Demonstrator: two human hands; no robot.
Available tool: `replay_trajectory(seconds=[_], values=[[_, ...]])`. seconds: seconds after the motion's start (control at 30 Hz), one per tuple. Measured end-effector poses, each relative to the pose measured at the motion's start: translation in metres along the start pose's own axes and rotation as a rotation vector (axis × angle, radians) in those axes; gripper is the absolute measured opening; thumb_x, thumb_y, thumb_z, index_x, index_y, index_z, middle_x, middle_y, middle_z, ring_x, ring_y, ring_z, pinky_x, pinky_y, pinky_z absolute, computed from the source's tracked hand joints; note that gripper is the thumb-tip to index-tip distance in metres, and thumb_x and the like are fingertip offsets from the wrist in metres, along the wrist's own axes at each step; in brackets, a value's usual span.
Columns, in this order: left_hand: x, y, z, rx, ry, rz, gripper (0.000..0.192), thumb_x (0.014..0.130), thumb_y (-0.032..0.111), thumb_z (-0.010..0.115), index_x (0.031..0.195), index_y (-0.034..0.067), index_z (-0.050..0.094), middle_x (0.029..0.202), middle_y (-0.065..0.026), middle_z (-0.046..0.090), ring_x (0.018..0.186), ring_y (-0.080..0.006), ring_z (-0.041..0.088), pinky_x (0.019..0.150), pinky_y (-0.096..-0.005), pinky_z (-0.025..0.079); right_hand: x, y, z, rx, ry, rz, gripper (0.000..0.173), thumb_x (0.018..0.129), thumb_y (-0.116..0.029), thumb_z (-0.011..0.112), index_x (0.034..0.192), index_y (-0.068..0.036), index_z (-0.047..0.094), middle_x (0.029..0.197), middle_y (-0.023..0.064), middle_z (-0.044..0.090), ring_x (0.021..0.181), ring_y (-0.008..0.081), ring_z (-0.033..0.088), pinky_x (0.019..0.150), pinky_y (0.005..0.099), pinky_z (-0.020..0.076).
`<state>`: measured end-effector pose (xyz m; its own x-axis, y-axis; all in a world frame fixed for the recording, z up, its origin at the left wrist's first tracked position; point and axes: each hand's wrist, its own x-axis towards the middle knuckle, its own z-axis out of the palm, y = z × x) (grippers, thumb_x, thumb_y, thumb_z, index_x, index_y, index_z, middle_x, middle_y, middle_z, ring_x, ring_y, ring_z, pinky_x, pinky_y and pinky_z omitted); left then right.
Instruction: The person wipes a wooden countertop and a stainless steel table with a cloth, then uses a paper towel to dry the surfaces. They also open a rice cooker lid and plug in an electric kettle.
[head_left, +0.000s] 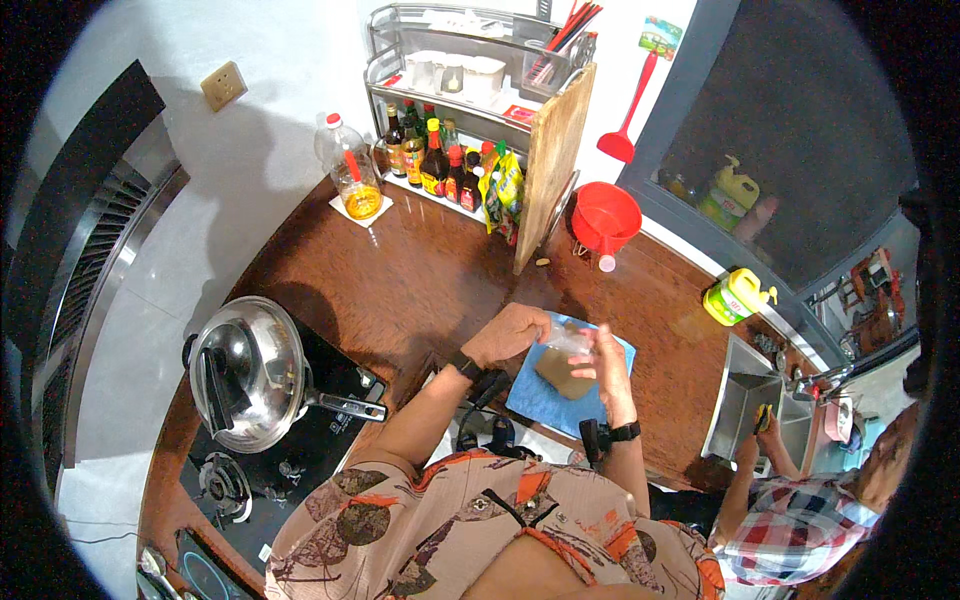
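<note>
My left hand (514, 330) grips one end of a thin piece of clear plastic (568, 339), which looks like a small bag or film. At its other end, my right hand (611, 371) has the plastic between thumb and fingers, with the other fingers spread. Beneath both hands lies a blue cloth (531, 386) at the counter's front edge. A flat brownish piece (564, 373) rests on the cloth, partly covered by the plastic and my right fingers; its material is unclear.
To the left, a lidded steel wok (251, 375) sits on a black gas hob (330, 420). A condiment rack (450, 112), upright wooden board (555, 165) and red ladle-like scoop (606, 217) stand behind. Rightward are a yellow jug (735, 298) and another person (795, 517) at the sink (720, 405).
</note>
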<state>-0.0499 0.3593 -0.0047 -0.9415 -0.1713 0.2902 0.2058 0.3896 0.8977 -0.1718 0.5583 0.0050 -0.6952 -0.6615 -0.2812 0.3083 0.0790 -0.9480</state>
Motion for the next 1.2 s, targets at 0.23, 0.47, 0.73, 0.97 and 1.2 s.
replay_trajectory(seconds=[0.23,0.47,0.73,0.97,1.2], values=[[-0.007,0.001,-0.001,-0.376,0.103,-0.106,0.022,0.090,0.007,0.051,0.110,0.007,0.061,0.098,-0.0055,0.067,0.085,-0.0179,0.062,0.076,-0.0331,0.050,0.001,0.021,0.008,-0.125,0.025,-0.175,0.013,0.092,-0.010,0.068,0.100,0.000,0.067,0.088,0.0078,0.071,0.066,0.0116,0.065,0.053,0.0242,0.0545],[-0.002,-0.008,0.029,-0.647,-0.047,-0.112,0.046,0.097,0.016,0.061,0.138,0.000,0.048,0.126,-0.0079,0.062,0.119,-0.0149,0.056,0.105,-0.0333,0.043,0.001,0.037,0.042,-0.032,0.357,-0.520,0.012,0.091,-0.006,0.070,0.101,0.000,0.067,0.085,0.0029,0.067,0.067,0.0078,0.059,0.056,0.0227,0.0497],[0.003,-0.016,0.029,-0.249,0.192,-0.089,0.019,0.090,0.009,0.062,0.104,0.000,0.071,0.093,-0.0103,0.074,0.088,-0.0114,0.067,0.078,-0.0291,0.054,-0.011,0.051,0.040,0.076,0.032,-0.106,0.013,0.095,-0.012,0.063,0.100,-0.001,0.069,0.081,0.0016,0.067,0.068,0.0114,0.065,0.060,0.0245,0.0543],[-0.004,0.010,0.028,0.145,0.054,0.372,0.035,0.089,0.007,0.054,0.120,0.013,0.070,0.129,-0.0095,0.065,0.126,-0.0292,0.056,0.105,-0.0442,0.042,-0.006,0.039,0.039,0.217,0.141,-0.170,0.018,0.098,-0.014,0.055,0.102,-0.002,0.068,0.092,0.0092,0.071,0.079,0.0190,0.071,0.065,0.0307,0.0601],[-0.001,0.000,0.001,0.507,0.130,0.324,0.039,0.087,0.019,0.056,0.124,0.019,0.068,0.143,-0.0140,0.054,0.135,-0.0362,0.046,0.110,-0.0459,0.038,-0.002,0.020,0.052,0.247,0.047,-0.212,0.022,0.099,-0.016,0.056,0.112,0.000,0.065,0.098,0.0074,0.069,0.084,0.0150,0.067,0.070,0.0295,0.0578]])
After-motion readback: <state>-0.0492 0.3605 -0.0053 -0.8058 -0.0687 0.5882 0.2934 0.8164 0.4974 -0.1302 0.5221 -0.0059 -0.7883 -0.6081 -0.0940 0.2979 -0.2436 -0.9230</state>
